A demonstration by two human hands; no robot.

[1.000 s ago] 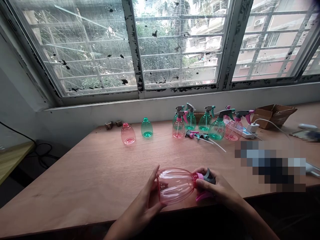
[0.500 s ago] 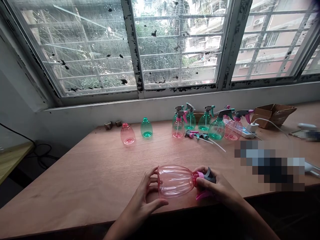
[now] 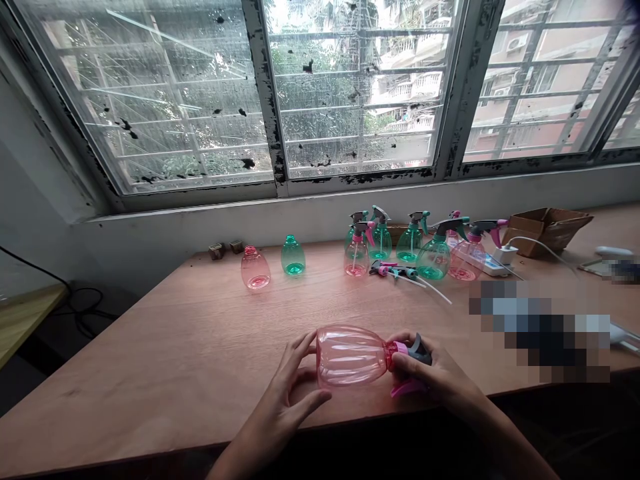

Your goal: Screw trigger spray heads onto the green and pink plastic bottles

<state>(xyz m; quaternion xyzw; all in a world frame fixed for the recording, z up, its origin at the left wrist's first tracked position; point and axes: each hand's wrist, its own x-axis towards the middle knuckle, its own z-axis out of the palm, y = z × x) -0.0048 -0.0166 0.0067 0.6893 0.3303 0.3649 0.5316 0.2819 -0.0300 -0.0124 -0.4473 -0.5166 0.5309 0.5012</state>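
Note:
A clear pink spray bottle [image 3: 351, 357] lies on its side above the near part of the table, its neck to the right. My right hand [image 3: 435, 373] grips it at the neck, around the pink collar and the dark grey spray head [image 3: 419, 349]. The pink trigger [image 3: 407, 387] points down below that hand. At the bottle's base is my left hand [image 3: 293, 383], open, fingers spread and curved around the end. Its thumb is apart from the bottle's lower side; whether the fingertips behind the base touch is hard to tell.
On the wooden table [image 3: 190, 360], a pink bottle [image 3: 255, 269] and a green bottle [image 3: 293, 256] stand without tops. Several spray bottles with heads [image 3: 410, 241] stand farther right, beside loose spray heads [image 3: 395, 270], a power strip [image 3: 493, 265] and a cardboard box [image 3: 543, 230].
The bottle's body has turned a little and its base has tipped slightly upward. My left thumb has drawn back slightly from it. The right hand stays at the neck.

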